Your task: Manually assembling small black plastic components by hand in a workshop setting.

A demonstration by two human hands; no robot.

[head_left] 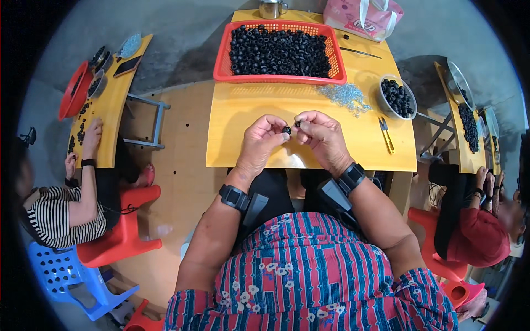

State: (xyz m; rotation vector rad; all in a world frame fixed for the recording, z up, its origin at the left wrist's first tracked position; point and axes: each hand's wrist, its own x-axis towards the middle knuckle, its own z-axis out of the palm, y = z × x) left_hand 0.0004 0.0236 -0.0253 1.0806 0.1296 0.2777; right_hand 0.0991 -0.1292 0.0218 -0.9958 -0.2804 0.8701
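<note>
My left hand (261, 140) is closed in a pinch on a small round black part (286, 130), held just above the near edge of the yellow table (237, 121). Close beside it, my right hand (324, 138) pinches a smaller dark piece (298, 124), mostly covered by the fingertips, so its kind cannot be made out. Beyond both hands, a red basket (280, 80) holds many black ring-like parts (276, 52). A pile of small clear pieces (346, 97) lies in front of its right corner.
At the right stand a clear bowl (381, 102) of black parts and yellow-handled snips (386, 135). A thin dark rod (360, 52), a metal mug (272, 9) and a pink bag (361, 19) lie farther back. People work at tables on both sides; a blue stool (72, 276) is lower left.
</note>
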